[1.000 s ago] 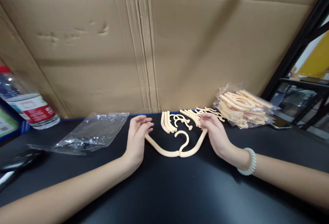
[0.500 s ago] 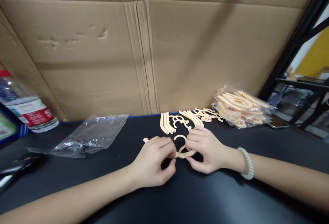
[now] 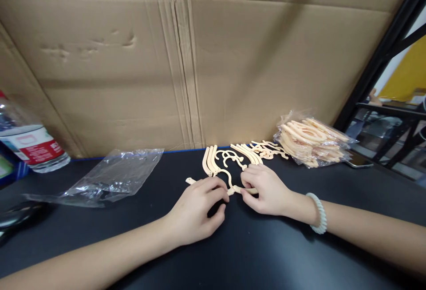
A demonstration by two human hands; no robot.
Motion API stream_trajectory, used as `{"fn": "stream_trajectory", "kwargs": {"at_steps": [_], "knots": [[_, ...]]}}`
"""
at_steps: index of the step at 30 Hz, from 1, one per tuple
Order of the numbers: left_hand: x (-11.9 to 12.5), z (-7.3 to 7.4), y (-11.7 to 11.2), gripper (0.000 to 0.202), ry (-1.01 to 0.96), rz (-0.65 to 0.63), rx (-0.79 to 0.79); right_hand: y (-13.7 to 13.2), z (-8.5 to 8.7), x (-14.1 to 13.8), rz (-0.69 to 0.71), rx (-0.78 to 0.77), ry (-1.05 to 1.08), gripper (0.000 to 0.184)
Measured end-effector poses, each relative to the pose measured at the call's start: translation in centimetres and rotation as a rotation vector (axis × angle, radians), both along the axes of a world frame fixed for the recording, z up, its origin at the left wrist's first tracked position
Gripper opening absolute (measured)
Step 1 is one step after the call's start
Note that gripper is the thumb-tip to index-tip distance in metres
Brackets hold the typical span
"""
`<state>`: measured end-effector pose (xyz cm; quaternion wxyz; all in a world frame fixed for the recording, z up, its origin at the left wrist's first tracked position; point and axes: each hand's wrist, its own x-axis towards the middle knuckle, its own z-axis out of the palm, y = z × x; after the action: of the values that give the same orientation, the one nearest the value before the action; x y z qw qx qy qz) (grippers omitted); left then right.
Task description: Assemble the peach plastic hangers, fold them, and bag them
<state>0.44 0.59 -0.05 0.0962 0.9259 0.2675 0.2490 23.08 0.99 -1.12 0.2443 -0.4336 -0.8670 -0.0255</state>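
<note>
In front of me on the table is a beige plastic clothes hanger in hinged pieces, its hook curving up and to the left between my hands. My left hand is closed around the left hanger arm, whose holed end sticks out beyond the knuckles. The fingers of my right hand pinch the right hanger arm close to the joint. Both arms meet at the foot of the hook. My fingers cover much of each arm.
Behind my hands lie loose hanger arms and hooks. A clear bag of hanger parts sits at the back right, by a phone. An empty plastic bag, a bottle and a black object are leftward. Cardboard stands behind.
The hook has swung over to the left. The right hanger arm has turned to lie straighter out from the joint, and my right hand has moved up slightly with it.
</note>
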Motion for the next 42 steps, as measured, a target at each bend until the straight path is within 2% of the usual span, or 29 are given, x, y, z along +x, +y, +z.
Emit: {"fn": "stream_trajectory", "kwargs": {"at_steps": [7,15,24,28,30,32,37,39,42], "knots": [[0.09,-0.03,-0.04,0.017,-0.002,0.014,0.023,0.16,-0.13,0.03,0.002,-0.025,0.040,0.007],[0.06,0.11,-0.11,0.019,0.019,-0.117,0.060,-0.09,0.00,-0.15,-0.097,-0.030,-0.010,0.017],[0.05,-0.19,0.02,0.020,0.064,0.015,0.052,0.04,-0.05,-0.09,-0.115,0.006,-0.019,0.011],[0.01,-0.20,-0.04,0.019,0.065,0.034,0.067,-0.04,0.02,-0.06,-0.103,0.046,-0.011,0.005],[0.00,-0.09,-0.16,0.018,0.050,0.029,0.109,-0.07,0.15,-0.09,-0.063,0.107,0.017,0.004],[0.02,0.10,-0.31,0.016,0.033,-0.020,0.163,-0.10,0.25,-0.14,0.036,0.179,0.034,0.005],[0.11,0.62,-0.61,0.018,0.079,-0.265,0.202,-0.20,0.24,-0.09,0.331,0.262,-0.058,0.020],[0.14,0.72,-0.64,0.020,0.080,-0.282,0.185,-0.24,0.26,-0.04,0.358,0.245,-0.103,0.023],[0.17,0.78,-0.64,0.020,0.079,-0.275,0.163,-0.24,0.32,-0.01,0.308,0.189,-0.123,0.023]]}}
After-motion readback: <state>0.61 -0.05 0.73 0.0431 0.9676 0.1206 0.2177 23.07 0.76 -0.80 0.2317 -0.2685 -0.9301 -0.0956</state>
